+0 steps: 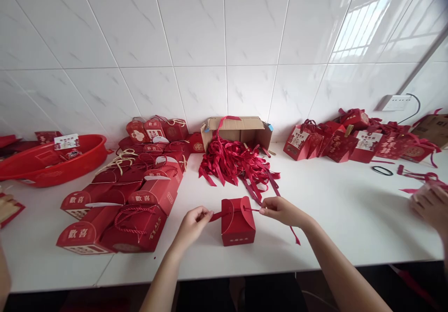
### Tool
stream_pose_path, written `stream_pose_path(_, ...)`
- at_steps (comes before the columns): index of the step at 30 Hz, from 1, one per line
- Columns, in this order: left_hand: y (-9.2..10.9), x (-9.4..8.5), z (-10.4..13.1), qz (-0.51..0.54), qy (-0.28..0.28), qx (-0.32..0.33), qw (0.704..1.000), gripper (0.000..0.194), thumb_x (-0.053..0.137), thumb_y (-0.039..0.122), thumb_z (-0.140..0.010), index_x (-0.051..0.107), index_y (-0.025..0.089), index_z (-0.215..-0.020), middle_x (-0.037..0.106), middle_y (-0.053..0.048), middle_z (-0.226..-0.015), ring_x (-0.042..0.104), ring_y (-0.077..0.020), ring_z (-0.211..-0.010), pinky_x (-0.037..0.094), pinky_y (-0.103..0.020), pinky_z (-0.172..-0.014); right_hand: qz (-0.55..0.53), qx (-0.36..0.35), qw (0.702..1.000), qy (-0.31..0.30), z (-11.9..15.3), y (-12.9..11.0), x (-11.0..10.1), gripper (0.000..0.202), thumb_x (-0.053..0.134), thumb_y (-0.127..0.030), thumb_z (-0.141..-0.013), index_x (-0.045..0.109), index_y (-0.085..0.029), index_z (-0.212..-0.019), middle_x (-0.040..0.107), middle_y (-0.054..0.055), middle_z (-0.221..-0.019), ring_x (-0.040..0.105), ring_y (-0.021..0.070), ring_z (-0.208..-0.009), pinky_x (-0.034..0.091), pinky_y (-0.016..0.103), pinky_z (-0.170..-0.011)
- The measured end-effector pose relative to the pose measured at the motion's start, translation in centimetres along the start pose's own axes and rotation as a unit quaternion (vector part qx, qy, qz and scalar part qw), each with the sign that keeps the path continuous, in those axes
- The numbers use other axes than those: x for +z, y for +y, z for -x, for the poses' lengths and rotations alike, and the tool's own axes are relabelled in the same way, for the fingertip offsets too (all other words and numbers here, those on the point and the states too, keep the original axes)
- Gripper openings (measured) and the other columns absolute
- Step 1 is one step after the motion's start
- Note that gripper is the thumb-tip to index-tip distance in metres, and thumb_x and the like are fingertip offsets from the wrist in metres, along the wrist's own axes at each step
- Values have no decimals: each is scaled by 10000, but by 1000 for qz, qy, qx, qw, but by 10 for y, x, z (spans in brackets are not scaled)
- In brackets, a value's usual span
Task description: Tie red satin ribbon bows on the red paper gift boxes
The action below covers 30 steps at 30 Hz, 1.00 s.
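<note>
A small red gift box point(238, 232) stands upright on the white table in front of me, its curved top flaps folded over. A dark red ribbon point(219, 215) runs through the top of the box and out to both sides. On the left, my left hand point(196, 223) pinches one end of it. My right hand point(280, 210) pinches the ribbon on the other side, and a loose tail hangs down below that hand. Just behind the box lies a heap of red ribbons point(234, 162), spilling from an open cardboard box point(236, 124).
Rows of red gift boxes with cord handles point(136, 225) fill the table's left side. A red plastic basin point(80, 162) lies beyond them. Red gift bags point(366, 146) line the back right. Another person's hand point(432, 207) is at the far right; another hand point(7, 208) shows at the left edge.
</note>
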State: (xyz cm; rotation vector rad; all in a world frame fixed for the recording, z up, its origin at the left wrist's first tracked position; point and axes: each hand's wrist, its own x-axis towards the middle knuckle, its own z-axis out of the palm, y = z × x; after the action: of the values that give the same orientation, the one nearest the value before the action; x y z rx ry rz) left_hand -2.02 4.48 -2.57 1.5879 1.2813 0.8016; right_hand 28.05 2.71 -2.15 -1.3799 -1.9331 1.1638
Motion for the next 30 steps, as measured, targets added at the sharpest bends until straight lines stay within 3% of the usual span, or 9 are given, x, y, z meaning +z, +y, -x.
stream_pose_path(2,-12,7,4,-6,63,17,998,289,620,479,-733,599,194,-687,573,-20,-707,523,-198,-716,397,-287,-686,13,9,999,47,7,13,5,389,514,-570,-820,577,-201,-716,434,-34,-602,370,105,-537,315,242,-483)
stream_pose_path(6,-28,18,30,-63,266,90,958,167,716,374,-651,646,239,-721,614,-65,-861,524,-269,-923,386,-346,-846,11,-2,962,274,31,27,25,304,548,-500,-823,623,-250,-981,593,65,-990,551,202,-822,457,333,-680)
stream_pose_path(8,-29,25,47,-74,222,78,969,127,652,366,-728,657,240,-725,618,-61,-806,537,-246,-831,403,-324,-781,-14,0,947,322,44,27,42,288,509,-479,-856,631,-223,-905,598,83,-965,557,200,-788,451,331,-665)
stream_pose_path(13,-21,46,64,-19,82,22,996,190,566,377,-794,696,240,-808,622,-50,-675,557,-226,-664,395,-289,-600,-227,71,953,187,49,19,87,381,535,-524,-832,661,-183,-946,569,26,-697,469,127,-556,374,267,-517)
stream_pose_path(17,-24,50,51,52,70,-31,996,254,584,365,-763,687,248,-963,558,-9,-542,562,-225,-574,365,-276,-515,-447,127,874,144,33,13,95,451,549,-487,-835,582,-194,-1176,436,-65,-501,272,59,-411,203,195,-403)
stream_pose_path(21,-30,45,35,149,123,-71,979,352,597,342,-770,619,229,-1103,590,10,-602,564,-184,-596,378,-259,-537,-601,67,789,110,24,10,91,364,571,-388,-814,607,-199,-1123,267,-102,-481,135,48,-374,118,177,-349)
stream_pose_path(25,-27,41,26,489,92,-116,860,260,616,254,-774,631,226,-1032,674,-37,-977,626,-168,-838,465,-264,-667,-655,-36,732,184,21,11,97,232,481,-340,-886,643,-201,-977,165,-103,-489,92,66,-365,123,183,-331)
stream_pose_path(28,-23,39,24,656,52,-128,742,198,550,150,-818,674,207,-961,687,-37,-939,645,-154,-901,493,-251,-706,-697,-48,684,211,17,10,100,146,530,-311,-870,623,-219,-805,296,-81,-513,199,59,-374,182,175,-329)
stream_pose_path(30,-21,36,23,694,82,-126,705,243,489,120,-858,687,216,-964,694,-29,-856,657,-134,-843,497,-229,-660,-722,-47,656,216,15,8,99,99,610,-304,-815,599,-232,-748,450,-46,-605,319,59,-426,249,168,-341)
